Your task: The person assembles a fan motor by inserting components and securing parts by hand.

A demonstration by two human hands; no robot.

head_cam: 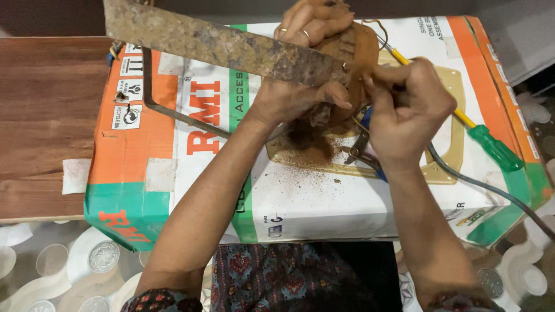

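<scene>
A: Setting?
B: Head view, looking down on a cardboard box [324, 196], white, orange and green, lying across a wooden table [46, 115].

A: On the box?
B: A rusty motor [352, 55], round and brown, at the far middle, seated on a beige plate [445, 167]. Rust dust [312, 150] scattered just on its near side.

A: Left hand?
B: Left hand [292, 101] clamped on the motor's near-left side, fingers curled under, thumb pointing right.

A: Right hand?
B: Right hand [407, 107] just right of the motor, fingertips pinched together against its right edge. Too small to tell what is pinched.

A: Nearer hand?
B: Both touching the motor, the left with the fuller grip.

A: Long parts?
B: Rusty blade [214, 43] reaching from the motor out to the far left, long axis left to right, slightly tilted, above the left forearm.

A: Anyone else?
B: Another person's hand [312, 20], ringed, resting on the motor's far top.

A: Tools?
B: Screwdriver [491, 147], yellow shaft and green handle, slanting from the motor to the near right. Blue-handled pliers [358, 150] under the right wrist. Grey cable [491, 190] trailing off to the near right.
</scene>
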